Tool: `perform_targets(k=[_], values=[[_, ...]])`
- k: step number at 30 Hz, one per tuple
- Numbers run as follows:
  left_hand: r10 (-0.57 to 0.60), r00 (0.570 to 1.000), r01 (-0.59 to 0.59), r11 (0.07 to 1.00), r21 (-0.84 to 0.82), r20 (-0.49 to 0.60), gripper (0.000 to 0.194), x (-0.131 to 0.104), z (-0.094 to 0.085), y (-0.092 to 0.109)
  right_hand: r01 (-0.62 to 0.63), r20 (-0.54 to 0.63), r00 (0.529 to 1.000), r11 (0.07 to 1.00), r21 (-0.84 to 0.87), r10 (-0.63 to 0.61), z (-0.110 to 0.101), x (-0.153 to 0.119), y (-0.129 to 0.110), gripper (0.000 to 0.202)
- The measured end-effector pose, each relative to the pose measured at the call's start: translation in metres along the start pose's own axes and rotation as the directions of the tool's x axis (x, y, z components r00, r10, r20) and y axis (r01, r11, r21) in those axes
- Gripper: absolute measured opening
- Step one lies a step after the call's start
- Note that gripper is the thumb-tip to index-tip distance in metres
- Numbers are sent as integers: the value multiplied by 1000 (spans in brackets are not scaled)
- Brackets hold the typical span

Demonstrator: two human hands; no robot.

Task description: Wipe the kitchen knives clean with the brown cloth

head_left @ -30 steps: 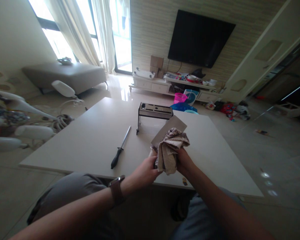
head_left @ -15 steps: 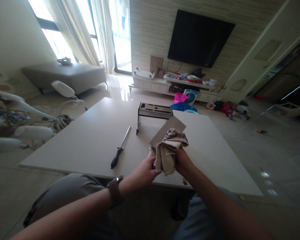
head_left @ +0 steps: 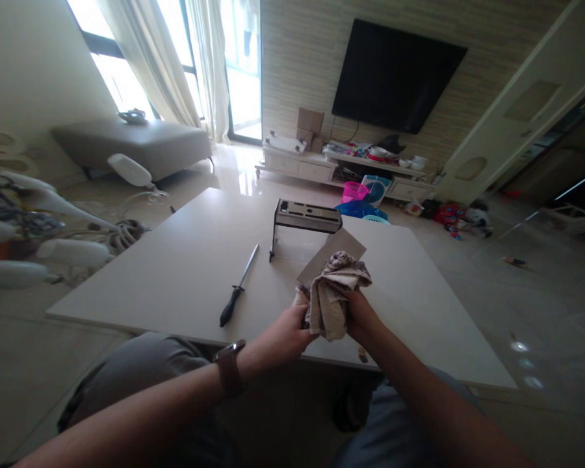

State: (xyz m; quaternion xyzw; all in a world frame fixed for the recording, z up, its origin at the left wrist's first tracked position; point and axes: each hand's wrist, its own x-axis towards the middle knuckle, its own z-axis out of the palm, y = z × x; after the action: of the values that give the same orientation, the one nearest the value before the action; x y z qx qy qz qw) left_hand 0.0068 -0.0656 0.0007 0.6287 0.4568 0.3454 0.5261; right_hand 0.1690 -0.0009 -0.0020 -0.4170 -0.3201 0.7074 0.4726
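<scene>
A broad, grey rectangular blade, which looks like a cleaver (head_left: 340, 246), points up and away over the table. Its lower part is covered by a beige and brown patterned cloth (head_left: 329, 302). My left hand (head_left: 296, 331) is closed at the near end of the blade, where the handle is mostly hidden. Wrapped in the cloth's right side, my right hand (head_left: 361, 315) is closed, pressing the fabric against the blade. To the left lies a honing steel (head_left: 238, 287) with a black handle. Beyond the blade stands a slotted knife holder (head_left: 309, 214) with clear sides.
The white table (head_left: 166, 279) spans the space before my knees. A small sticker-like figure (head_left: 362, 354) is near its front edge. Past the far edge are a pink basket (head_left: 355, 191) and blue basins (head_left: 355, 208). White lamp-like parts and cables (head_left: 73, 252) crowd the left.
The whole view has shifted slightly, so everything sits a little further right. Both hands keep their grip on the cleaver and cloth, with hardly any movement between them.
</scene>
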Motion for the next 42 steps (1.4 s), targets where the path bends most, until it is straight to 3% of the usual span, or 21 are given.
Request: perform_targets(k=[42], values=[[-19, 1000, 19, 1000, 8, 12, 39, 2, 2, -5, 12, -18, 1000, 1000, 7, -12, 0, 1, -2, 40]])
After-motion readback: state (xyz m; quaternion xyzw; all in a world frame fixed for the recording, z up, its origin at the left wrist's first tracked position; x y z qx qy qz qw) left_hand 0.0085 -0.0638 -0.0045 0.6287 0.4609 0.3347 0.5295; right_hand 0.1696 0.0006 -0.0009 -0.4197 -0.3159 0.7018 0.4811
